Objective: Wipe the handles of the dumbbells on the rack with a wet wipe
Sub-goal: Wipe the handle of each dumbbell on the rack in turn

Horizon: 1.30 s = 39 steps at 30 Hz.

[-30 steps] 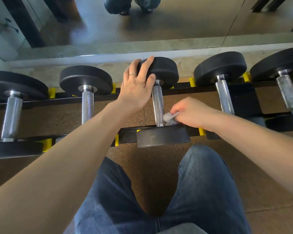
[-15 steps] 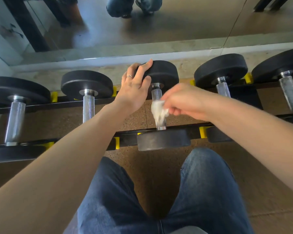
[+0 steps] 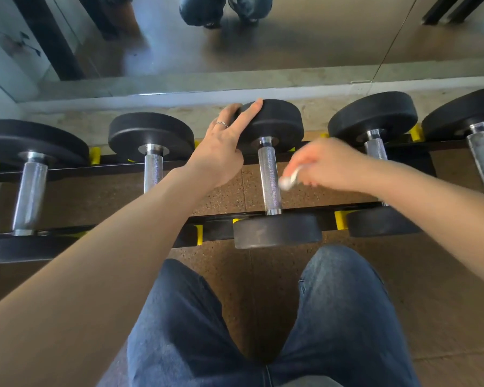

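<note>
Several black dumbbells with knurled steel handles lie across a low black rack (image 3: 67, 170) with yellow stops. My left hand (image 3: 221, 152) rests with spread fingers on the far head of the middle dumbbell (image 3: 274, 124). Its handle (image 3: 269, 180) is fully bare. My right hand (image 3: 327, 166), blurred, hovers just right of that handle, pinching a crumpled white wet wipe (image 3: 288, 180) that hangs off the handle's right side, apart from it.
Neighbouring dumbbells lie to the left (image 3: 153, 169) and right (image 3: 376, 146) on the same rack. A mirror (image 3: 263, 43) runs along the wall behind. My knees in blue jeans (image 3: 344, 317) are below, over a speckled brown rubber floor (image 3: 252, 289).
My right hand with the wipe slid up the middle handle from its near end, then came off it to the right. My left hand stays on the far head.
</note>
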{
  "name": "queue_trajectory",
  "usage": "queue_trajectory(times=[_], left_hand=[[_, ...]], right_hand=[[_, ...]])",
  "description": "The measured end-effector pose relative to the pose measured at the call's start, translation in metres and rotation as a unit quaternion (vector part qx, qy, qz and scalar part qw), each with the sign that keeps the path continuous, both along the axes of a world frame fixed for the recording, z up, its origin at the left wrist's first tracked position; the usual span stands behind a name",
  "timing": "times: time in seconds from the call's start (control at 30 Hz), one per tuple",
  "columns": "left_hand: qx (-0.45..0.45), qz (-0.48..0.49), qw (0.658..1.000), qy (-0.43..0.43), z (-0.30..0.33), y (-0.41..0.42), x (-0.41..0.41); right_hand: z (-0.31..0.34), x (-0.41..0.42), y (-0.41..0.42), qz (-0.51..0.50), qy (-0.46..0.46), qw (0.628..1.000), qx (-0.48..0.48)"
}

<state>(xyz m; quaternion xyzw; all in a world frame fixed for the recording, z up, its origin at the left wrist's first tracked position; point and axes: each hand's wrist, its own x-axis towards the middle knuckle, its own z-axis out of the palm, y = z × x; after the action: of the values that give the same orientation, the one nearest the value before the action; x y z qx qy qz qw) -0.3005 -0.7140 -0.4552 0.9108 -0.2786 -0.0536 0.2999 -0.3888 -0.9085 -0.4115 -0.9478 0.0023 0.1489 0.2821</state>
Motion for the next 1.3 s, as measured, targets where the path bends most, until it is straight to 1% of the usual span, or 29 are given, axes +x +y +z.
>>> queue_trajectory(times=[0.03,0.07,0.1,0.17,0.2,0.23,0.27,0.3,0.33,0.37,0.4,0.47,0.5,0.53,0.57,0.6,0.63,0.67,0.73,0.8,0.83,0.97,1.0,1.03,1.1,1.13,1.2,1.27,1.3], left_hand=[[0.002,-0.002,1.0,-0.004,-0.001,0.0,0.001],[0.004,0.0,1.0,-0.007,-0.002,0.0,0.002],[0.007,0.004,1.0,-0.009,-0.002,0.0,0.002],[0.015,0.012,1.0,-0.005,-0.001,-0.001,0.002],[0.016,0.015,1.0,-0.005,-0.001,-0.002,0.001],[0.016,0.017,1.0,-0.006,-0.001,-0.002,0.0],[0.016,0.019,1.0,-0.009,-0.001,-0.002,0.0],[0.013,0.019,1.0,-0.013,-0.002,-0.003,0.0],[0.011,0.018,1.0,-0.016,-0.003,-0.003,0.0],[0.01,0.016,1.0,-0.018,-0.004,-0.003,0.0],[0.011,0.015,1.0,-0.02,-0.005,-0.003,0.0],[0.012,0.013,1.0,-0.019,-0.006,-0.002,0.003],[0.013,0.01,1.0,-0.019,-0.006,0.0,0.005],[0.014,0.004,1.0,-0.022,-0.006,0.001,0.006],[0.015,-0.003,1.0,-0.024,-0.005,0.002,0.007],[0.017,-0.008,0.999,-0.026,-0.004,0.002,0.008],[0.021,-0.008,0.999,-0.029,-0.004,0.002,0.008],[0.025,-0.006,0.999,-0.029,-0.003,0.002,0.007],[0.025,0.004,0.999,-0.025,-0.002,0.001,0.005],[0.018,0.008,1.0,-0.019,-0.002,-0.001,0.002],[0.016,0.01,1.0,-0.018,-0.003,-0.002,0.002],[0.017,0.023,1.0,-0.009,-0.002,-0.003,0.001],[0.02,0.024,0.999,-0.009,-0.001,-0.003,0.001],[0.022,0.024,0.999,-0.011,0.0,-0.003,0.0],[0.024,0.025,0.999,-0.014,0.002,-0.003,-0.002],[0.024,0.024,0.999,-0.014,0.002,-0.003,-0.003],[0.016,0.017,1.0,-0.012,0.003,-0.003,-0.003],[0.01,0.012,1.0,-0.011,0.004,-0.002,-0.004],[0.008,0.013,1.0,-0.011,0.004,-0.001,-0.004]], right_hand=[[-0.004,0.009,-0.004,-0.114,-0.031,0.992,0.051],[-0.013,0.019,-0.006,-0.236,-0.045,0.963,0.123],[-0.02,0.026,-0.002,-0.333,-0.036,0.919,0.207],[-0.035,0.038,0.02,-0.434,0.007,0.824,0.364],[-0.042,0.041,0.033,-0.479,0.016,0.775,0.411],[-0.047,0.046,0.044,-0.531,0.022,0.735,0.421],[-0.05,0.05,0.053,-0.57,0.014,0.705,0.421],[-0.048,0.052,0.058,-0.587,0.0,0.707,0.396],[-0.046,0.053,0.06,-0.585,-0.014,0.735,0.343],[-0.047,0.053,0.06,-0.565,-0.047,0.774,0.283],[-0.045,0.048,0.059,-0.521,-0.088,0.811,0.251],[-0.034,0.026,0.06,-0.344,-0.196,0.893,0.212],[-0.03,0.016,0.063,-0.236,-0.236,0.928,0.166],[-0.029,0.009,0.064,-0.138,-0.263,0.949,0.103],[-0.032,0.008,0.062,-0.052,-0.261,0.963,0.032],[-0.034,0.007,0.061,0.021,-0.23,0.972,-0.039],[-0.036,0.007,0.058,0.075,-0.181,0.976,-0.096],[-0.036,0.005,0.055,0.101,-0.133,0.979,-0.118],[-0.029,-0.003,0.047,0.094,-0.072,0.989,-0.093],[-0.023,-0.011,0.037,0.077,-0.044,0.995,-0.05],[-0.022,-0.013,0.032,0.063,-0.045,0.996,-0.035],[-0.031,-0.026,0.026,-0.043,-0.098,0.994,0.003],[-0.034,-0.031,0.029,-0.044,-0.098,0.994,0.002],[-0.033,-0.035,0.032,-0.024,-0.084,0.996,-0.007],[-0.027,-0.039,0.035,0.019,-0.034,0.999,-0.021],[-0.021,-0.037,0.033,0.013,-0.012,1.0,-0.013],[-0.014,-0.032,0.025,-0.059,-0.006,0.998,0.016],[-0.018,-0.026,0.02,-0.125,-0.009,0.992,-0.013],[-0.022,-0.024,0.021,-0.13,0.021,0.991,-0.038]])
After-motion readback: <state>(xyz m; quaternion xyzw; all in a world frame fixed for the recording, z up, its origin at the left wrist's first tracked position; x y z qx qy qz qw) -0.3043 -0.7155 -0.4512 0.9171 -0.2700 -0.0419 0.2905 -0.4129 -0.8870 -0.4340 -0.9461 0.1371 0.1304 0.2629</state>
